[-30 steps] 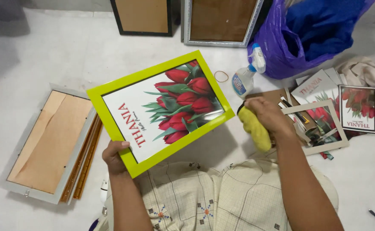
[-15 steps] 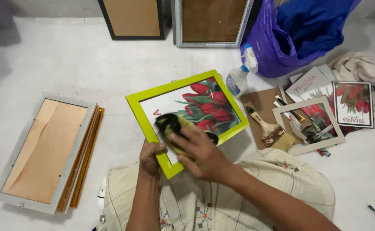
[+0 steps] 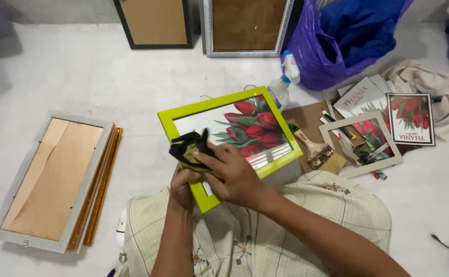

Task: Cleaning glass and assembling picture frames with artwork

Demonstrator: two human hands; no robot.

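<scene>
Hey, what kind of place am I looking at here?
Likely a small picture-framing workspace on a pale floor: empty frames lean against the wall, a lime-green frame is being wiped, with a brush and spray bottle nearby.

Lime-green frame (image 3: 219, 105): looked like smooth painted wood or plastic, satin finish; could not tell which. Glazing over the tulip print (image 3: 247, 125) was glossy and showed a pale reflection. Cloth (image 3: 188, 149) under the right hand (image 3: 235, 174) was dark, soft, crumpled fabric. Backing of the silver frame (image 3: 50, 179) was matt brown board. Purple bag (image 3: 327, 51) was thin shiny plastic. Brush (image 3: 311, 146) had a wooden handle. Floor (image 3: 81, 77) was matt and pale.
</scene>
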